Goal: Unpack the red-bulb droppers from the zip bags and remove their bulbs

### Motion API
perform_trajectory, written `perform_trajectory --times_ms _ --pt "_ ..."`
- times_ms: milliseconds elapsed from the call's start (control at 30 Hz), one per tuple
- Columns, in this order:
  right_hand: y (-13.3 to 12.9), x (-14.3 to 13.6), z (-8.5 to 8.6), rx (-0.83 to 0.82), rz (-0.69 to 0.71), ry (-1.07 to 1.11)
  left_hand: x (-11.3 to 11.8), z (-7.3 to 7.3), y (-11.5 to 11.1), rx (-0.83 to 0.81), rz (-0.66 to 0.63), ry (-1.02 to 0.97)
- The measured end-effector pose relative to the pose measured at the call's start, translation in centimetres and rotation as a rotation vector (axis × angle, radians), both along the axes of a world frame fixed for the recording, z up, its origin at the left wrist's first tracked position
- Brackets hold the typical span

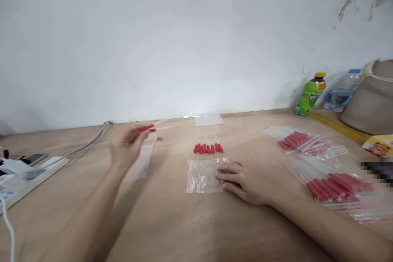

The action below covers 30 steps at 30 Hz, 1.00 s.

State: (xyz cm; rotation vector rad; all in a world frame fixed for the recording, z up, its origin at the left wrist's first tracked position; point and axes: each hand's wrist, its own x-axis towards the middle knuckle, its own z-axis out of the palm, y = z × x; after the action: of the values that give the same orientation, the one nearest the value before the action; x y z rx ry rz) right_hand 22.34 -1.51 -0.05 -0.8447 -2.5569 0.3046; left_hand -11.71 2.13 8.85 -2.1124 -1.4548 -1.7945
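Note:
My left hand (130, 143), slightly blurred, is raised over the left part of the table. Its fingers close on droppers with red rubber bulbs (146, 128); two bulbs show, and faint clear tubes point right toward the wall. Flat on a clear zip bag (204, 176) lies my right hand (242, 182), fingers stretched across the bag's right side. Just beyond that bag, several red-bulbed droppers (208, 148) lie side by side, bulbs toward me. Another clear bag (141, 163) is under and beside my left hand.
Filled bags of droppers (331, 188) are piled on the right, with more bags (294, 139) behind. A green drink bottle (310, 94), a water bottle (342, 90) and a grey-brown container (373, 90) stand at the back right. A power strip (33, 182) with cables sits left. A plastic bag (209, 120) lies near the wall.

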Motion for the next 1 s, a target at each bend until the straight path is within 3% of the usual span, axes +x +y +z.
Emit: perform_trajectory --times_ms 167,300,433,600,1000 --pt "-0.1 0.0 0.1 -0.013 -0.005 -0.012 3.7 -5.7 2.5 0.068 0.007 0.485" --pt "-0.1 0.0 0.2 -0.013 -0.005 -0.023 4.2 -7.7 3.8 -0.022 -0.127 0.65" --pt "-0.1 0.1 0.2 -0.011 -0.005 -0.025 4.7 -8.5 4.1 -0.083 -0.221 0.64" --pt "-0.1 0.0 0.2 -0.017 -0.007 -0.016 5.5 -9.2 4.2 -0.129 -0.232 0.696" --pt "-0.1 0.0 0.2 -0.02 -0.014 -0.041 6.3 -8.5 3.2 -0.197 -0.225 0.485"
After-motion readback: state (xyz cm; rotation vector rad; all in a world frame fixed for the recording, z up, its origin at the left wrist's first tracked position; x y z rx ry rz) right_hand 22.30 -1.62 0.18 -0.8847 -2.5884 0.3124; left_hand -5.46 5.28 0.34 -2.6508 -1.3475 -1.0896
